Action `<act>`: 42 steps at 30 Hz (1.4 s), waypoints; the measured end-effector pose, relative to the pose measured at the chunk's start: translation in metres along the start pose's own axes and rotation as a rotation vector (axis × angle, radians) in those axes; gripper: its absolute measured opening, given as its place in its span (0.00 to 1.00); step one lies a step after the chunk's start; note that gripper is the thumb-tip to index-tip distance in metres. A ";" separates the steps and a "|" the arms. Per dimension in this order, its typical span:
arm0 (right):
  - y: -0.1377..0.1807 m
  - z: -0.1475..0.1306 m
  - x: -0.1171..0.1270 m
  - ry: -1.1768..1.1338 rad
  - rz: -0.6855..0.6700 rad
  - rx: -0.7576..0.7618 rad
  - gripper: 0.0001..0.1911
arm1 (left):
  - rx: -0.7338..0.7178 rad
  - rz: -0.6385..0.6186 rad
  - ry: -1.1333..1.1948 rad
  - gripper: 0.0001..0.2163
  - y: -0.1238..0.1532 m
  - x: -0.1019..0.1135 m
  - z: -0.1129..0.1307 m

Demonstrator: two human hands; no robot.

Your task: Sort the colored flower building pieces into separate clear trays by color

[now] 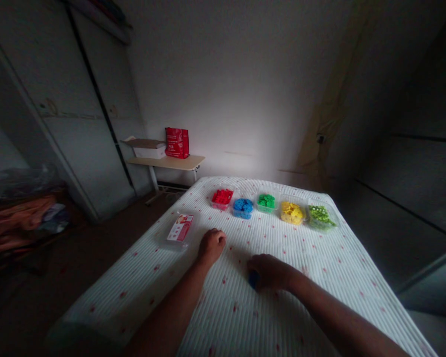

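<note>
My left hand (211,245) rests on the white quilted bed cover (319,277) with its fingers curled into a loose fist; nothing shows in it. My right hand (268,271) lies a little to the right, closed over a small blue piece (252,279) that peeks out under the fingers. Beyond the hands a row of clear tubs holds sorted pieces: red (222,198), blue (243,208), green (266,202), yellow (291,212) and light green (321,216).
A clear lidded box with a red and white label (180,229) lies left of my left hand. Behind the bed stands a small wooden table (167,162) with a red bag (177,143) and a flat box. A wardrobe and clutter fill the left side.
</note>
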State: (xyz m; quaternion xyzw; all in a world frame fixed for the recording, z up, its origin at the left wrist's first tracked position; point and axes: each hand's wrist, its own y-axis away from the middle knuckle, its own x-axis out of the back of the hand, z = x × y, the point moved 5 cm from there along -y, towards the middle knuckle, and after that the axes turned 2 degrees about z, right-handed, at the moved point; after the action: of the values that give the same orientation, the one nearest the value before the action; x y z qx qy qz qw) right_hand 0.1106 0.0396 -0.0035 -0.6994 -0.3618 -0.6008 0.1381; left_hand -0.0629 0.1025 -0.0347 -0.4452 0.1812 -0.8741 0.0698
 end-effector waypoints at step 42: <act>-0.031 0.070 -0.008 -0.283 0.772 -0.199 0.10 | 0.117 -0.086 -0.035 0.11 -0.017 0.000 -0.008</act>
State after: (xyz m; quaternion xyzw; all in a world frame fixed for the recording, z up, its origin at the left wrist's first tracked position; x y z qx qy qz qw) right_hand 0.1416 0.1026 -0.0350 -0.8690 -0.0290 -0.4352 0.2337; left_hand -0.0684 0.1200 -0.0327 -0.4629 0.1092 -0.8775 0.0612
